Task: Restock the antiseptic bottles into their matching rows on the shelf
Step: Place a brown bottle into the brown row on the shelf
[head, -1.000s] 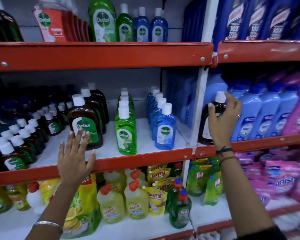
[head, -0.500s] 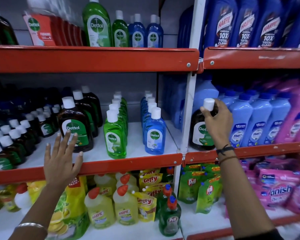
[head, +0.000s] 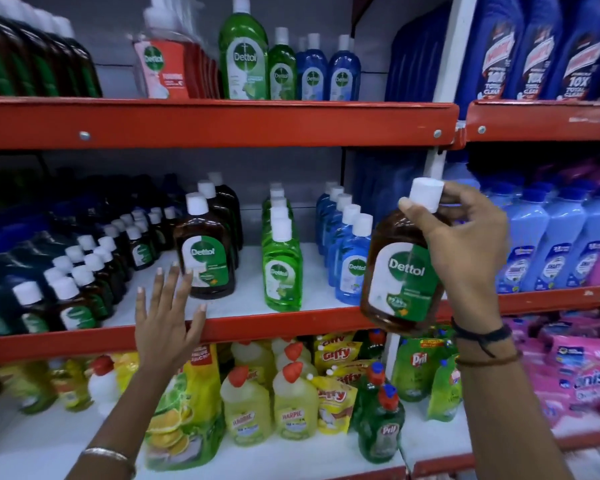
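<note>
My right hand (head: 465,244) grips a large brown Dettol bottle (head: 402,282) by its white cap and neck, holding it in the air in front of the middle shelf's red edge (head: 291,323). My left hand (head: 167,317) is open, fingers spread, at the shelf edge just below the front bottle of the brown Dettol row (head: 205,251). To the right of that row stand a green bottle row (head: 281,265) and a blue bottle row (head: 350,258). Small brown bottles (head: 84,278) fill the shelf's left part.
A white upright post (head: 440,161) divides the shelf bays. Blue and pink detergent bottles (head: 561,244) fill the right bay. The top shelf (head: 222,123) carries more Dettol and Harpic bottles. Below are yellow cleaners (head: 291,403) and green Pril bottles (head: 381,424).
My right hand has lifted the brown bottle out of the right bay and carried it left, in front of the post. My left hand stays open at the shelf edge.
</note>
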The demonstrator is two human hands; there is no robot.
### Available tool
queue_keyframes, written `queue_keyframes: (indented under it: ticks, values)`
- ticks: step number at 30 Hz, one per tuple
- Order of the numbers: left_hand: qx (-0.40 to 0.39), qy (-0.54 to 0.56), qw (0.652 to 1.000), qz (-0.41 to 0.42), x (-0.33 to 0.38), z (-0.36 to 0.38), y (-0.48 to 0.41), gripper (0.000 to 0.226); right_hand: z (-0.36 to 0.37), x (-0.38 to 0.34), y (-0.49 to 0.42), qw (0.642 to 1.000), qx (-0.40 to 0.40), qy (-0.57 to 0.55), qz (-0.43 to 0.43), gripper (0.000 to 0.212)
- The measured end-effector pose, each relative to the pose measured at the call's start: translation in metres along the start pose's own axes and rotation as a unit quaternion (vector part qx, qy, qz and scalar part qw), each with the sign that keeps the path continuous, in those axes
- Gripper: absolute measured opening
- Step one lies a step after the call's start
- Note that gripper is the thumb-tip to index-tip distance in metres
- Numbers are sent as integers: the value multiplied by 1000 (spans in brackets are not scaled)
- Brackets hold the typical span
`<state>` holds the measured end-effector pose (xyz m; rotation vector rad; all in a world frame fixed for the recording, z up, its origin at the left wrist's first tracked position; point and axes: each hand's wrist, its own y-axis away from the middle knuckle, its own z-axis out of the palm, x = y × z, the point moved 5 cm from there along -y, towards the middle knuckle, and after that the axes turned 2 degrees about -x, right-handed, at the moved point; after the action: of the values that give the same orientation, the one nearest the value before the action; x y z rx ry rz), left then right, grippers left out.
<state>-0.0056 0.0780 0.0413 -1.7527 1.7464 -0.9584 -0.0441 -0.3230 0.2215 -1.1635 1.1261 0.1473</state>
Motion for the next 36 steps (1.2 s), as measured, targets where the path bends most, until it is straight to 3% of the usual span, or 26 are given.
queue_keyframes:
  ticks: [4, 9, 21, 26, 36]
  values:
    - [-5, 12, 999, -42, -43, -16, 3, 65, 54, -26, 36, 992, -94, -81, 16, 38]
    - [-9, -3, 1000, -27, -72, -27, -8, 66, 130, -56, 75, 979, -157, -127, 21, 39]
    - [0, -31, 999, 24, -78, -17, -10, 65, 243, -68, 99, 976, -185, -113, 33, 36]
    - [21, -30, 999, 38, -78, -18, -11, 62, 270, -53, 100, 975, -205, -81, 34, 48]
    - [17, -17, 999, 38, -79, -17, -9, 63, 291, -46, 108, 958, -274, -87, 2, 51]
